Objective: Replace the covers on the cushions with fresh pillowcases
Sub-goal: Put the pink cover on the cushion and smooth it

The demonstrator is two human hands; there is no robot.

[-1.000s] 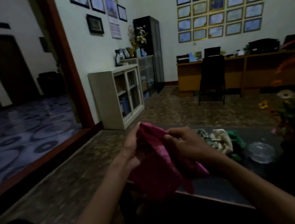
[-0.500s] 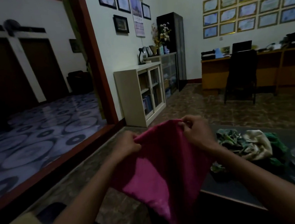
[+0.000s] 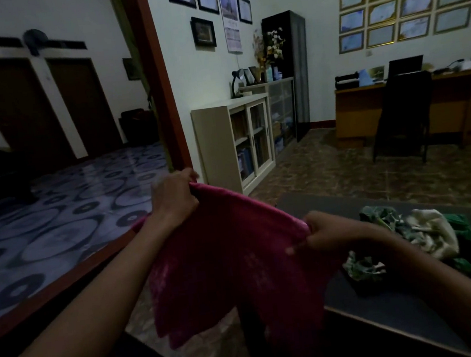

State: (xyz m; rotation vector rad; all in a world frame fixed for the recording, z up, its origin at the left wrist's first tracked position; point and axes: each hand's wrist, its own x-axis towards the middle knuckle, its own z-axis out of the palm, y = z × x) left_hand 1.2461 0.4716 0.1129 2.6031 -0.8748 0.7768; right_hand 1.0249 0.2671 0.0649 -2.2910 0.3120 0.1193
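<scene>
Dim office room: framed certificates on the far wall, a low white cabinet [image 3: 249,141] beyond the hands, a desk and black chair [image 3: 400,118] further off. Nearest is a dark table [image 3: 390,307], lying under and to the right of the right hand.

Both hands hold a pink pillowcase [image 3: 232,266] in the air between them. The left hand [image 3: 173,198] has its fingers curled over the upper edge of the cloth, pinching one corner; it is the higher and farther of the two. The right hand [image 3: 327,234] pinches the same edge lower and closer to the body, thumb and fingers pressed on the fabric. The held edge runs as a slanted line from upper left down to lower right, and the rest of the pillowcase hangs below it, in front of the table's near edge.

Just past the right hand, on the table, lies a crumpled heap of cloth [image 3: 410,231] in green and cream, probably more covers. No cushion is visible, so the pillowcase is likely being spread to find its opening before fitting.
</scene>
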